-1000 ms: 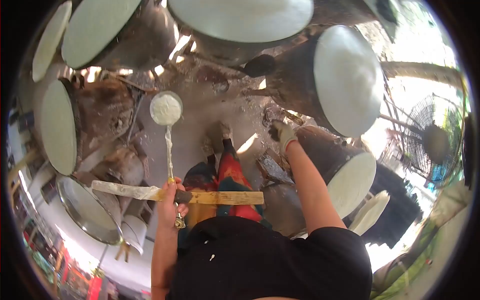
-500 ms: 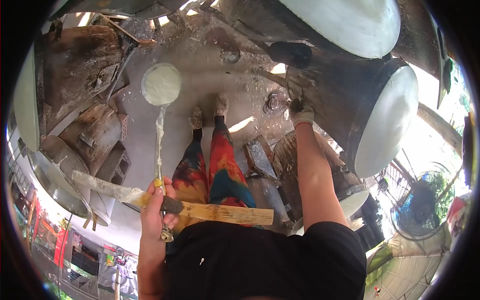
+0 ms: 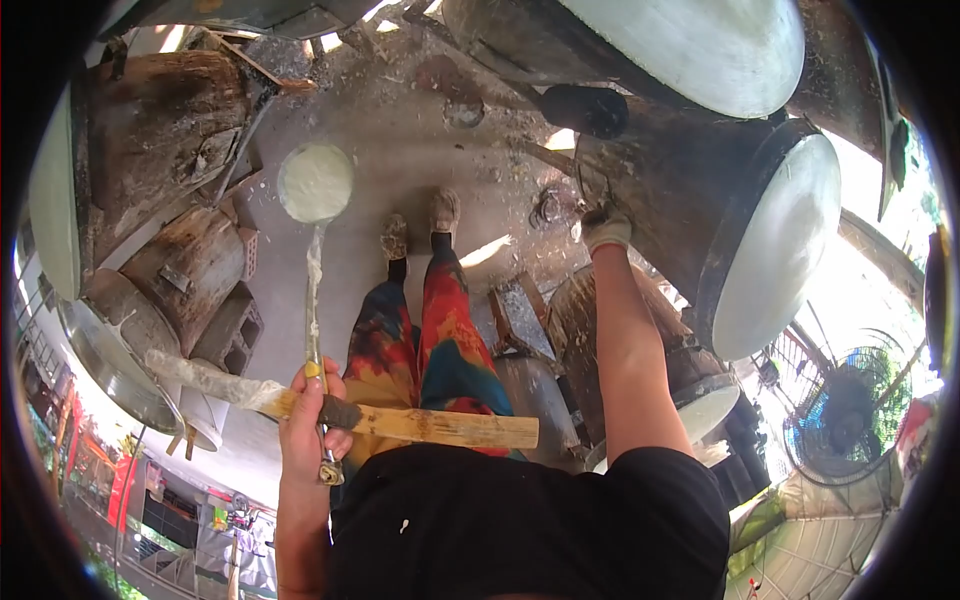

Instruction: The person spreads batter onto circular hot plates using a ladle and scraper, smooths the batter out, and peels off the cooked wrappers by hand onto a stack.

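My left hand (image 3: 315,415) is wrapped round the handle of a long ladle (image 3: 316,183) and a flat wooden stick (image 3: 450,426). Pale creamy stuff covers the ladle's round head, and the stick's left end is coated white. The two cross in my grip. My right hand (image 3: 606,230), in a light glove, is at the lower side of a big dark barrel-shaped stove (image 3: 680,200) with a pale round top. Its fingers are bent over something dark that I cannot make out.
More vessels with pale round tops stand at the upper right (image 3: 700,45) and left. A metal basin (image 3: 125,355) is at the lower left. Hollow blocks (image 3: 240,330) lie on the left, a metal box (image 3: 523,315) near my legs. A fan (image 3: 845,410) stands at the right.
The view has shifted, bringing the stoves on the right closer. My right hand has moved up beside the dark stove. The ladle and stick stay in my left hand.
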`<state>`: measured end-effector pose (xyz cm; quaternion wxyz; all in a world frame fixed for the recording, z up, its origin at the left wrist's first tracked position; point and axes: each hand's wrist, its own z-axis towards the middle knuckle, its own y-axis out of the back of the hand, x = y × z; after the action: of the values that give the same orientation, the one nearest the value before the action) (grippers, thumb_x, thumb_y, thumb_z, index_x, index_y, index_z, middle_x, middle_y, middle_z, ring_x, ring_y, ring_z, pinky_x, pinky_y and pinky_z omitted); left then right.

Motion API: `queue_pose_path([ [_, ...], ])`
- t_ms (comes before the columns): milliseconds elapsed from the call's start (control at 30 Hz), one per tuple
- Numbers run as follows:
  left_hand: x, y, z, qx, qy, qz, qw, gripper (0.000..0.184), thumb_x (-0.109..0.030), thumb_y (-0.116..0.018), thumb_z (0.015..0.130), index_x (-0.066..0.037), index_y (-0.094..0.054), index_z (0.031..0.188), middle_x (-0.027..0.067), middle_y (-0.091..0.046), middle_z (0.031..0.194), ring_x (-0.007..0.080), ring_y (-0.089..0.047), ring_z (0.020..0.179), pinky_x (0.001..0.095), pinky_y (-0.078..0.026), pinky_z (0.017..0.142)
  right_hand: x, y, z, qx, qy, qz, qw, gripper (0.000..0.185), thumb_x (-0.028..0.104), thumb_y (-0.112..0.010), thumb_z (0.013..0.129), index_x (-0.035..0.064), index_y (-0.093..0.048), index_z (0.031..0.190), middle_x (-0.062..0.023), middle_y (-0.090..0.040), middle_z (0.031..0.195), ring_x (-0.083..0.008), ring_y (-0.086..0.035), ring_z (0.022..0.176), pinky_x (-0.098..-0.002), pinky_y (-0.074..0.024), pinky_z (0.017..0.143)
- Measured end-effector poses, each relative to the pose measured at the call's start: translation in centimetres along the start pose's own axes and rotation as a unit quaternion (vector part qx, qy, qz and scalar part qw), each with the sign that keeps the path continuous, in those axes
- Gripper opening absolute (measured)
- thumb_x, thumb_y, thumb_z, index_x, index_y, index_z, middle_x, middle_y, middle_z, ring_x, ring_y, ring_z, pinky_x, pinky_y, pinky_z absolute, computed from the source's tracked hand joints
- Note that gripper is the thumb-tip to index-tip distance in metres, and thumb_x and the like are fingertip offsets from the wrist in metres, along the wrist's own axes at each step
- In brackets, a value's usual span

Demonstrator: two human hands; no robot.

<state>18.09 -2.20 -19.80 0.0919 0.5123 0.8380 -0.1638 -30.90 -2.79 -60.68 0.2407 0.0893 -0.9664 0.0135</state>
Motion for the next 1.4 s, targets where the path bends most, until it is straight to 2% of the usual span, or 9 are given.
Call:
queue_pose_path([
  [467,0.0,-0.2,-2.4,0.072,-0.021,-0.041,0.996,0.027,-0.024,-0.040,0.099,-0.004,-0.045,0.115,0.0004,-0.046,0.077,0.0029,-0.033,0.041,0.0179,-0.030,0.033,-1.7,-0.6,-13.4,0.111,-0.091,-0.215,0.966,0.010,0.021,-0.060,0.089,0.0108,-0.059,0.090,-0.0071,-0.060,0.073,-0.0200,-0.055,0.055,-0.0330,-0.0465,0.048],
  [533,-0.5,0.0,-3.6,0.079,-0.034,-0.046,0.995,0.025,-0.023,-0.041,0.099,-0.004,-0.046,0.114,0.0005,-0.046,0.076,0.0035,-0.034,0.042,0.0185,-0.031,0.034,-2.3,-3.6,-24.1,0.316,-0.191,-0.281,0.886,0.031,0.025,-0.058,0.090,0.0088,-0.057,0.116,-0.0123,-0.064,0.104,-0.0218,-0.062,0.079,-0.0324,-0.0507,0.063],
  [667,-0.6,0.6,-6.1,0.083,-0.088,-0.056,0.991,0.023,-0.024,-0.044,0.098,-0.005,-0.047,0.112,0.0005,-0.049,0.076,0.0046,-0.035,0.042,0.0193,-0.032,0.035,-2.3,-10.8,-46.5,0.577,-0.255,-0.492,0.600,0.049,0.026,-0.058,0.090,0.0064,-0.046,0.133,-0.0105,-0.066,0.097,-0.0165,-0.064,0.071,-0.0281,-0.0529,0.058],
  [833,-1.5,4.1,-8.7,-0.012,-0.147,-0.010,0.989,0.022,-0.032,-0.054,0.094,-0.012,-0.053,0.104,-0.0005,-0.052,0.073,0.0057,-0.044,0.046,0.0218,-0.033,0.037,-8.9,-9.5,-62.5,0.679,0.277,-0.636,0.241,0.063,0.028,-0.062,0.085,0.0089,-0.036,0.139,-0.0183,-0.066,0.094,-0.0328,-0.066,0.083,-0.0400,-0.0507,0.071],
  [967,-0.7,11.7,-10.3,0.049,-0.224,-0.056,0.972,0.022,-0.032,-0.054,0.094,-0.012,-0.052,0.102,0.0008,-0.053,0.073,0.0069,-0.046,0.048,0.0230,-0.033,0.037,-14.1,-8.3,-68.1,0.644,0.176,-0.703,0.246,0.061,0.030,-0.060,0.085,0.0122,-0.036,0.138,-0.0232,-0.063,0.104,-0.0387,-0.062,0.095,-0.0433,-0.0494,0.081],
  [1033,-0.5,17.1,-11.5,0.128,-0.228,-0.103,0.960,0.022,-0.032,-0.053,0.094,-0.011,-0.050,0.098,0.0015,-0.053,0.073,0.0077,-0.046,0.048,0.0236,-0.034,0.037,-17.9,-8.4,-69.4,0.695,0.120,-0.655,0.273,0.056,0.020,-0.060,0.086,0.0070,-0.042,0.137,-0.0166,-0.064,0.113,-0.0254,-0.062,0.103,-0.0334,-0.0475,0.089],
  [1133,-2.2,25.0,-14.2,0.035,-0.234,-0.265,0.935,0.023,-0.029,-0.051,0.094,-0.009,-0.048,0.084,0.0013,-0.045,0.061,0.0091,-0.042,0.044,0.0245,-0.035,0.037,-25.9,-10.7,-70.5,0.754,0.075,-0.569,0.319,0.050,0.008,-0.060,0.086,0.0022,-0.048,0.134,-0.0057,-0.062,0.117,-0.0115,-0.056,0.103,-0.0251,-0.0442,0.091],
  [1267,-3.2,37.7,-15.0,-0.040,-0.257,-0.325,0.909,0.021,-0.023,-0.050,0.093,-0.009,-0.047,0.079,0.0003,-0.040,0.056,0.0100,-0.040,0.042,0.0256,-0.035,0.037,-35.6,-15.5,-77.6,0.642,0.108,-0.686,0.326,0.040,0.012,-0.056,0.087,0.0077,-0.055,0.127,-0.0099,-0.068,0.101,-0.0202,-0.064,0.089,-0.0312,-0.0489,0.079],
  [1400,-3.5,54.1,-11.9,-0.104,-0.205,-0.282,0.932,0.017,-0.018,-0.050,0.090,-0.008,-0.046,0.076,0.0008,-0.041,0.056,0.0118,-0.041,0.041,0.0283,-0.035,0.037,-50.9,-19.9,-80.4,0.606,0.296,-0.730,0.109,0.031,0.022,-0.049,0.090,0.0076,-0.059,0.115,-0.0208,-0.065,0.091,-0.0373,-0.063,0.084,-0.0439,-0.0483,0.075],
])
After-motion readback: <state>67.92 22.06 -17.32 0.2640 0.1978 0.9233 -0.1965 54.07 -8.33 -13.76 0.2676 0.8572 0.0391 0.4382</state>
